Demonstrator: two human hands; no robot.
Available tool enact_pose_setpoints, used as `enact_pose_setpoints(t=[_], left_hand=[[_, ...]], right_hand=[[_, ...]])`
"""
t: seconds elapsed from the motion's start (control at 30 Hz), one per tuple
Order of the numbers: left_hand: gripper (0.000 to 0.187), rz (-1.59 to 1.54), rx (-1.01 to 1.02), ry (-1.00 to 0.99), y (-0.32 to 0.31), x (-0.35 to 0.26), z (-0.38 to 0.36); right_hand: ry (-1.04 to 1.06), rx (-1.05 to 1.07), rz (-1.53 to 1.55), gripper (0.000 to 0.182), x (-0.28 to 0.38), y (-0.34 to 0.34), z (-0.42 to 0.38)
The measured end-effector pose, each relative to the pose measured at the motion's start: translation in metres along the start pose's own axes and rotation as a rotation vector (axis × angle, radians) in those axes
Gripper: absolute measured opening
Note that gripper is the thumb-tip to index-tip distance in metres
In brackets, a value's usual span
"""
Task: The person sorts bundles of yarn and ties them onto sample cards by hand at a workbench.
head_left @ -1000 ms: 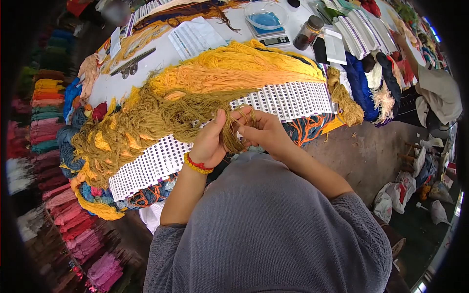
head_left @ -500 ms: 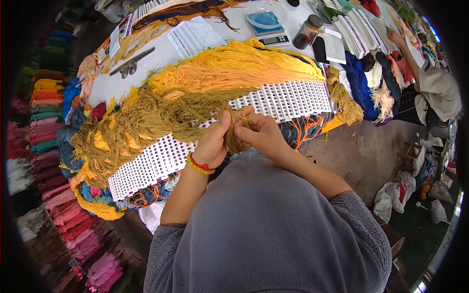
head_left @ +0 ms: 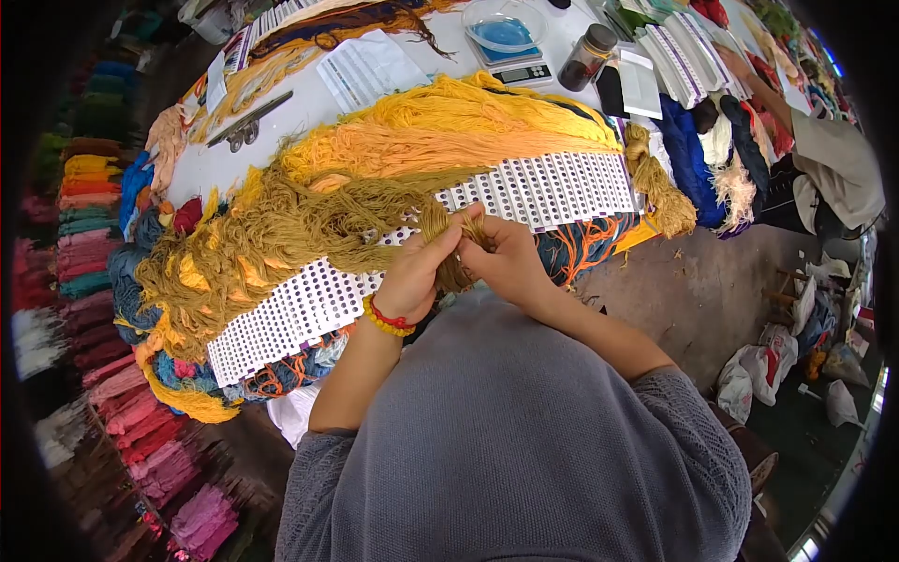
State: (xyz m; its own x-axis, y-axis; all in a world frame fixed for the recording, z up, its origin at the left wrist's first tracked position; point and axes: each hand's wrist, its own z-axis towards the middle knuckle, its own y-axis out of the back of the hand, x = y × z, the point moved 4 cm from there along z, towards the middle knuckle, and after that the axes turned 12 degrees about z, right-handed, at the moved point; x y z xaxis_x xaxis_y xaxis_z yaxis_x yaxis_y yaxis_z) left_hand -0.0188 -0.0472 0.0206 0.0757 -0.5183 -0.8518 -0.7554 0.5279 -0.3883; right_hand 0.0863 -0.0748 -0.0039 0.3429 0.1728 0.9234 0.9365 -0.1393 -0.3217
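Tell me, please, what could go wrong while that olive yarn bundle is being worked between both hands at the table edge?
The olive yarn bundle pinched by the left hand and right hand runs straight into the loose mustard yarn heap; pulling might drag or tangle neighbouring strands. The bundle crosses the white perforated card, which overhangs the table edge and could shift. Strands hanging below the hands may slip toward the floor.

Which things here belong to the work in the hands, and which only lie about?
In use:
left hand
right hand
olive yarn bundle
white perforated card

Lying about:
scissors
digital scale
dark jar
blue yarn
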Motion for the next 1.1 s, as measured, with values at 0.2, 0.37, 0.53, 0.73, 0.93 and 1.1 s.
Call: enact_pose_setpoints(t=[0.2,0.37,0.53,0.73,0.93,1.1], left_hand=[[0.035,-0.187,-0.023,0.074,0.003,0.004,0.002],[0.033,-0.055,-0.042,0.024,0.006,0.005,0.002],[0.028,-0.12,-0.109,-0.005,0.012,0.011,0.004],[0.026,-0.279,-0.206,-0.157,0.043,0.014,0.01],[0.027,-0.732,-0.376,-0.134,0.127,0.034,0.026],[0.028,-0.743,-0.639,-0.165,0.255,0.04,0.003]], right_hand=[[-0.03,0.002,0.02,0.016,0.001,0.004,0.001],[0.029,0.017,0.165,0.014,0.014,0.001,0.0],[-0.169,-0.041,0.33,0.012,0.0,0.015,0.002],[-0.109,0.152,0.048,0.014,0.027,0.043,0.018],[0.376,0.017,-0.076,0.008,0.067,0.062,0.055],[-0.041,-0.112,1.131,0.012,0.057,0.131,0.103]])
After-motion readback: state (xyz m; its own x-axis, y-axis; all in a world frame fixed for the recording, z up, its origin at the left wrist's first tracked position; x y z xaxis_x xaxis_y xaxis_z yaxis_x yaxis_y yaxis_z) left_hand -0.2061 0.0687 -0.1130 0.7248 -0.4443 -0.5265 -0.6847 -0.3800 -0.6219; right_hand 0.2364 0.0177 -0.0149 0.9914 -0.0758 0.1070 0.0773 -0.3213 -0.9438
